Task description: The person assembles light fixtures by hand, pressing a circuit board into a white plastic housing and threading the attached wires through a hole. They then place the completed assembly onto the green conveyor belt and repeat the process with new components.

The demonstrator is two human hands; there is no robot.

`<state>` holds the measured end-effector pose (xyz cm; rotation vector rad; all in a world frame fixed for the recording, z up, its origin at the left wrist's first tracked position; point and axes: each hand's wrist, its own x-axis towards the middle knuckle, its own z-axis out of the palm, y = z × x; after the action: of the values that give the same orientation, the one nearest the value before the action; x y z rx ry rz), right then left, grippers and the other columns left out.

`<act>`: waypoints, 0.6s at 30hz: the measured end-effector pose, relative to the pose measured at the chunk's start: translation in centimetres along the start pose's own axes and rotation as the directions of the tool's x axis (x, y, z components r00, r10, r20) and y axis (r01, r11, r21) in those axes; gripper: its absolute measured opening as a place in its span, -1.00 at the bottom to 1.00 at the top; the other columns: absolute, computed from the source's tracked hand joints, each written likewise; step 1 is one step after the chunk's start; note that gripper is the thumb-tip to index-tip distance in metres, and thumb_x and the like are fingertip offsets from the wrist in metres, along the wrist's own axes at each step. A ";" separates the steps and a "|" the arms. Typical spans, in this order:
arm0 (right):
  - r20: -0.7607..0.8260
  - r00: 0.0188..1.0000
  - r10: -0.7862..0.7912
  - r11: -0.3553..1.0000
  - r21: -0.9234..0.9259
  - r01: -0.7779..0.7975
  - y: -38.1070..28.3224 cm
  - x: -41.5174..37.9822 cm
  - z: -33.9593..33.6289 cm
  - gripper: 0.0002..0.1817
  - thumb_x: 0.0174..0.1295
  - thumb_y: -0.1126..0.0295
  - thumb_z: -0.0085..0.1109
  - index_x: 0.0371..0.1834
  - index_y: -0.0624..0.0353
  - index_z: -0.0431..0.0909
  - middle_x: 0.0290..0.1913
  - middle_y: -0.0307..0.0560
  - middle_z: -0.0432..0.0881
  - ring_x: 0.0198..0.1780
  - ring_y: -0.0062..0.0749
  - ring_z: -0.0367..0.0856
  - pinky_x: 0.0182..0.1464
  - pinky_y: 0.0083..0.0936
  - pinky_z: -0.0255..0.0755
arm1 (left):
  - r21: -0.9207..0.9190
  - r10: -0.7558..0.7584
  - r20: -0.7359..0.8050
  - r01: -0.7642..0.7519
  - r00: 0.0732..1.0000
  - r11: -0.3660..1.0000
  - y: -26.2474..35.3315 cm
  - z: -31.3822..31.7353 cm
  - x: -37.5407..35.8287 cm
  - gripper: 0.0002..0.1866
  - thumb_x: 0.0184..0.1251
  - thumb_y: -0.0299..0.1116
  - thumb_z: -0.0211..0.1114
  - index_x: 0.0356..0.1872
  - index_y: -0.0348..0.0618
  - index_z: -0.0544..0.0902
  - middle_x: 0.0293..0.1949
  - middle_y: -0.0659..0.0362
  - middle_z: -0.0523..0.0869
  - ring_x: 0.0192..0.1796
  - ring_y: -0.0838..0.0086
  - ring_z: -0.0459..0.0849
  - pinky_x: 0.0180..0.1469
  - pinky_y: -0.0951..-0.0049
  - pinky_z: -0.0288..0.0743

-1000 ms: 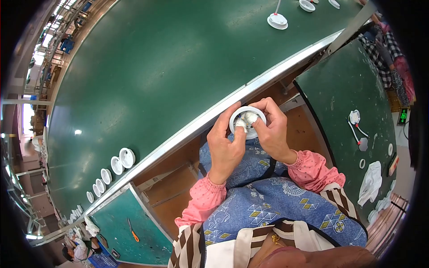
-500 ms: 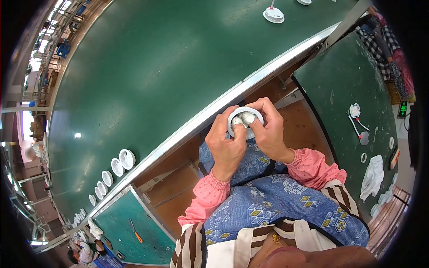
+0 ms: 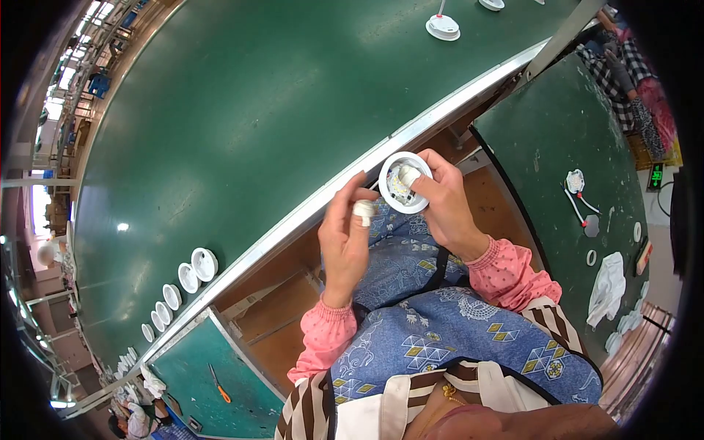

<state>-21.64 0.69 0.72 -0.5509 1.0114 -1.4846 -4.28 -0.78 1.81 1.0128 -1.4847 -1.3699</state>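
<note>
My right hand [image 3: 449,209] is closed on a white round lamp housing [image 3: 421,204], fingers round its rim and wrapped thumb pressed inside. Within the housing shows a light board [image 3: 398,186] with small yellowish and dark parts. Just left of the housing is my left hand [image 3: 345,242], its fingers apart and nothing visible in them. White wrapping [image 3: 364,210] covers the left thumb tip. A short white wire seems to show between the left fingers and the housing.
A green conveyor belt [image 3: 242,147] carries a row of white housings [image 3: 189,278] at left and a white lamp [image 3: 443,28] at top. On the right table lie a wired light board [image 3: 576,181], white rings [image 3: 591,258] and a white glove [image 3: 607,290]. Orange-handled tool [image 3: 223,392] lies lower left.
My left hand has come off the housing and moved left and down, its thumb out of it. The right hand keeps hold, and the board inside now shows.
</note>
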 end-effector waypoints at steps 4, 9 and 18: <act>0.121 0.978 0.168 0.969 0.165 -0.186 -0.7 0.3 -0.4 -0.81 0.35 0.52 0.18 0.00 0.27 0.55 -0.18 -0.20 0.68 -0.23 -0.63 0.69 -0.25 -0.63 0.60 | 0.695 0.412 0.098 -0.359 0.906 0.623 1.9 -0.4 1.0 -0.52 0.28 -0.57 0.26 0.26 -0.20 0.60 0.00 0.00 0.70 0.05 0.19 0.67 0.02 0.31 0.54; 0.280 0.934 0.221 0.975 -0.085 -0.205 -1.9 0.6 -2.8 -0.63 0.50 0.20 0.18 0.18 0.24 0.55 -0.12 -0.19 0.63 -0.17 -0.61 0.63 -0.22 -0.67 0.52 | 0.451 0.271 0.108 -0.290 0.957 0.844 1.1 1.0 1.3 -0.85 0.33 -0.61 0.29 -0.10 -0.31 0.65 -0.34 0.01 0.65 -0.35 0.14 0.65 -0.28 0.28 0.49; 0.326 0.925 -0.196 0.799 -0.493 0.343 -2.0 0.1 -0.9 -0.53 0.55 0.09 0.10 0.23 0.32 0.54 -0.11 -0.15 0.60 -0.19 -0.62 0.55 -0.21 -0.61 0.46 | 0.507 0.282 0.132 -0.309 0.950 0.804 1.8 2.4 0.9 -0.84 0.30 -0.65 0.29 -0.13 -0.29 0.66 -0.36 0.02 0.65 -0.37 0.15 0.68 -0.33 0.29 0.50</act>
<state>-23.49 0.64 1.93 -1.3198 1.1791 -1.3101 -6.86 -0.82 3.53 1.0138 -2.0228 -0.7793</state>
